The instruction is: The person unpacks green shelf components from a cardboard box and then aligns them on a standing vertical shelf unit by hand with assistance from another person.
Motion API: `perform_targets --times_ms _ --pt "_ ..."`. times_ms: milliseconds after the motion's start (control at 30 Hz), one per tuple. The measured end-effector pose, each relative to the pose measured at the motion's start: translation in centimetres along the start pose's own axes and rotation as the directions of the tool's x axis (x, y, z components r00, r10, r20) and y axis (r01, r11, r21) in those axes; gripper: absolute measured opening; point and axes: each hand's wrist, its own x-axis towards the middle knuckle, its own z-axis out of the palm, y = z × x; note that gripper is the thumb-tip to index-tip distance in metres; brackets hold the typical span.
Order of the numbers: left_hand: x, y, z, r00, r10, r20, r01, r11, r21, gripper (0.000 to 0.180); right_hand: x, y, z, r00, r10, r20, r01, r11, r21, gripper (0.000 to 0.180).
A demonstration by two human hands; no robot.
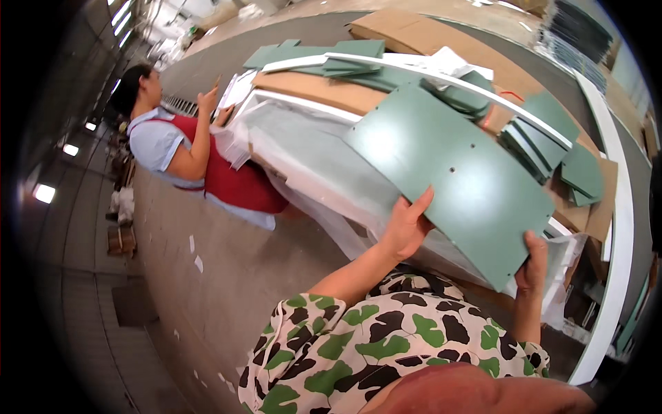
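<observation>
A large flat green panel [441, 172] with small holes is tilted in front of me, between my two hands. My left hand [411, 226] grips its near left edge, thumb on the upper face and the other fingers hidden beneath. At the near right end, my right hand [532, 265] is closed round the edge, its thumb showing on top. Under the panel lies a long open carton [303, 138] lined with translucent white plastic sheeting.
Behind the panel are several stacked green boards [358, 58], white strips [462, 83] and brown cardboard [414, 31]. To the left stands a person in a red apron [241, 183] with raised hands. A long white rail [616, 234] runs down the right. Paper scraps [198, 263] lie on the floor.
</observation>
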Motion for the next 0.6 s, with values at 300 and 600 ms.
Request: perform_targets --times_ms 300,600 --pt "-2.9 1.0 -8.2 0.897 0.061 -0.437 -0.091 0.995 -0.047 0.03 1.5 4.2 2.2 0.95 0.301 0.085 -0.298 0.954 -0.04 0.032" --pt "-1.0 1.2 -11.1 0.855 0.086 -0.511 -0.079 0.996 0.035 0.023 3.4 6.6 0.7 0.886 0.44 0.142 -0.441 0.897 -0.03 0.033"
